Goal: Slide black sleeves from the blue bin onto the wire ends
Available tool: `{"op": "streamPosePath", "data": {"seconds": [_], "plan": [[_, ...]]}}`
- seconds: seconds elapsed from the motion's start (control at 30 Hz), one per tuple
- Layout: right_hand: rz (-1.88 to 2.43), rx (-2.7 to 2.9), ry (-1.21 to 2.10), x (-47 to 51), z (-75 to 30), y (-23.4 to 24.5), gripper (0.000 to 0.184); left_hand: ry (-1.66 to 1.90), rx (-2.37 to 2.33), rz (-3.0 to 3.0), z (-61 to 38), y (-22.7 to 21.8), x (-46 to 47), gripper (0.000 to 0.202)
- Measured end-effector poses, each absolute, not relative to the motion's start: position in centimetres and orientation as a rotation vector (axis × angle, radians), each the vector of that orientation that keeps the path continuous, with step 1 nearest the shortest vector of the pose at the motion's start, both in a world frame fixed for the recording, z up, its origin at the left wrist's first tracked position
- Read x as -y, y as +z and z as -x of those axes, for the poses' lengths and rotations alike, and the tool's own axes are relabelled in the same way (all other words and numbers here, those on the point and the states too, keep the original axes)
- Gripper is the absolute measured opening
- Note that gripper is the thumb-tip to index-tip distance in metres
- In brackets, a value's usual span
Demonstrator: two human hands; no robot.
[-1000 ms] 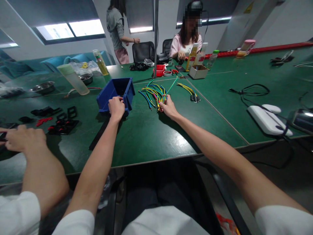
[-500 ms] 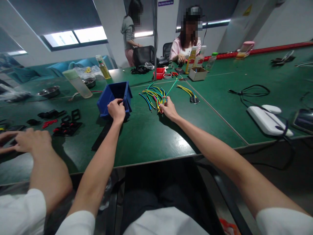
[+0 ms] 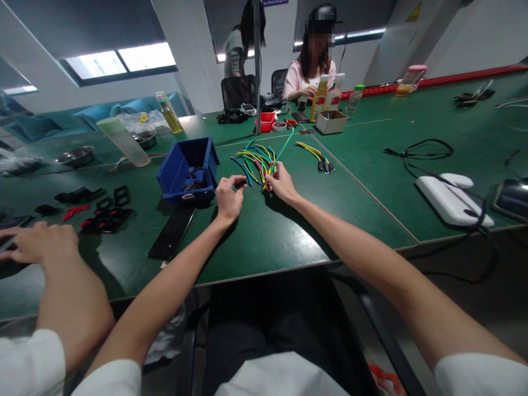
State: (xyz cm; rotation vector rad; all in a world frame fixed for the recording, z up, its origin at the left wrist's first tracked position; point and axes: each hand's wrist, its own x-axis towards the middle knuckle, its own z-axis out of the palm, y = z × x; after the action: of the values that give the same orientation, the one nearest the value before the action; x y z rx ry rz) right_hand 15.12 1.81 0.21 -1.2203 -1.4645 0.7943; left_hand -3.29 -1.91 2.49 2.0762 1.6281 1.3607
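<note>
My left hand (image 3: 230,199) is closed in a pinch around a small black part (image 3: 240,184), just right of the blue bin (image 3: 164,181). More small dark parts (image 3: 193,179) lie inside that bin. My right hand (image 3: 284,184) pinches the near end of a green wire (image 3: 284,146), which slants up and away from the fingers. Beneath and beside it lies a loose bunch of blue, yellow, green and red wires (image 3: 251,159). Farther right, a separate small group of wires (image 3: 310,147) has black ends.
A black phone (image 3: 172,234) lies in front of the bin. Another person's hand (image 3: 45,242) is at the far left, near black and red parts (image 3: 103,217). A white device (image 3: 451,201) with a black cable and a cardboard box (image 3: 331,122) stand to the right.
My left hand has come out of the blue bin and moved right, toward my right hand, with a small black part in its fingers. My right hand stays with the green wire.
</note>
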Motion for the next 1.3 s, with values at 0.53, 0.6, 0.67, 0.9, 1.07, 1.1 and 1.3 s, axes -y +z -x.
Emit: {"op": "streamPosePath", "data": {"seconds": [0.53, 0.6, 0.67, 0.9, 1.07, 1.1, 1.3], "plan": [[1.16, 1.366, 0.842, -1.1, -13.8, -0.7, 0.038, 1.289, -1.413, -1.878, 3.6, 0.5, 0.7, 0.015], [1.17, 1.378, 0.818, -1.0, -13.8, -0.8, 0.034, 1.305, -1.4, -1.849, 3.8, 0.4, 0.5, 0.015], [1.164, 1.392, 0.815, -1.0, -13.8, -0.8, 0.031, 1.316, -1.388, -1.833, 4.0, 0.2, 0.4, 0.014], [1.13, 1.317, 0.839, -1.4, -14.0, -1.0, 0.03, 1.362, -1.352, -1.771, 4.0, 0.4, 0.5, 0.014], [1.107, 1.313, 0.864, -1.5, -14.0, -0.9, 0.031, 1.415, -1.326, -1.633, 3.8, 0.3, 0.6, 0.01], [1.1, 1.314, 0.865, -1.5, -14.0, -0.8, 0.031, 1.422, -1.326, -1.622, 3.8, 0.2, 0.5, 0.009], [1.051, 1.302, 0.879, -1.1, -13.9, -0.4, 0.033, 1.441, -1.331, -1.673, 3.9, -0.2, 0.2, 0.013]]}}
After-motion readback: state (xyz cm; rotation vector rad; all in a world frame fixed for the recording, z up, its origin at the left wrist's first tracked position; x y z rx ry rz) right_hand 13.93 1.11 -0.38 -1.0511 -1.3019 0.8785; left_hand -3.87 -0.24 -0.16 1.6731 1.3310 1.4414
